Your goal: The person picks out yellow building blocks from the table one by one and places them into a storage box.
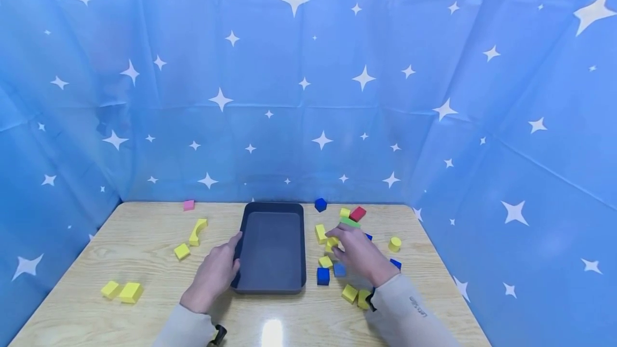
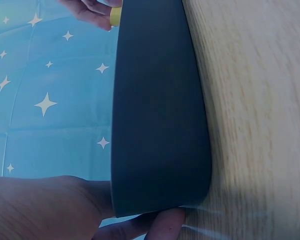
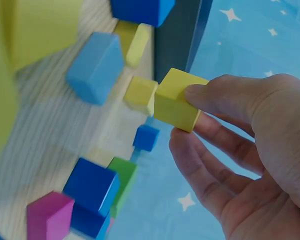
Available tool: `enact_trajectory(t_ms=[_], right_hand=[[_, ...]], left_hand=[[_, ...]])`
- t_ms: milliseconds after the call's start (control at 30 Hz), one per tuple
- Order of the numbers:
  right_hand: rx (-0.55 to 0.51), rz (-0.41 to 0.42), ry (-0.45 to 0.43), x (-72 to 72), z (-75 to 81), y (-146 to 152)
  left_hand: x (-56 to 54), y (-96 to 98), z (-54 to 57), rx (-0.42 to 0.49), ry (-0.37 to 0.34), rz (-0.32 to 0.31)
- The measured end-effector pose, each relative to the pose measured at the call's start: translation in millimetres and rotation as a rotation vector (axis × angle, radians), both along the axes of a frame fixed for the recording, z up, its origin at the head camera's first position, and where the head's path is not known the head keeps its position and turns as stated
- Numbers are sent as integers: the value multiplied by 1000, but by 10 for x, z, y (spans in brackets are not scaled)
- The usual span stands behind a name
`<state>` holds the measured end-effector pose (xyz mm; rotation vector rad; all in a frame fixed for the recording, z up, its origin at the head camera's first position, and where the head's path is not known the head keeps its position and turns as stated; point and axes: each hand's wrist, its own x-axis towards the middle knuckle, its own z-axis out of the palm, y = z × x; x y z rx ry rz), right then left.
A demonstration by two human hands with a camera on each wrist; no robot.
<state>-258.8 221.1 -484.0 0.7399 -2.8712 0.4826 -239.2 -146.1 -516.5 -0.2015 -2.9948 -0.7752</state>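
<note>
A dark grey rectangular tray [image 1: 272,250] lies on the wooden table. My left hand [image 1: 212,274] grips its left side; in the left wrist view the tray's wall [image 2: 157,110] hides part of that hand. To the right of the tray, my right hand [image 1: 359,250] pinches a yellow block [image 3: 179,100] between thumb and fingertips, held above the table. Around that hand lie a yellow block [image 1: 320,234], a light blue block [image 1: 339,270], a dark blue block [image 1: 323,276], a green block [image 1: 350,223] and a red block [image 1: 358,213].
Left of the tray are a yellow arch block [image 1: 197,232], a pink block [image 1: 189,205] and several yellow blocks [image 1: 131,293]. A yellow cylinder [image 1: 394,244] stands at the right, and a blue block [image 1: 320,205] at the back. A starry blue curtain [image 1: 270,68] encloses the table.
</note>
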Motion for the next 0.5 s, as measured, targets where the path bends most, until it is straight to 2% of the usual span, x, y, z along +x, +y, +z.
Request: enact_trajectory(t_ms=[233,500], right_hand=[[4,22,-8,-7,57,-205],[-21,84,-4,-43,115,-479]], left_hand=[[-3,-4,6,-1,-7,9],[10,-7,-14,-7,13,8]])
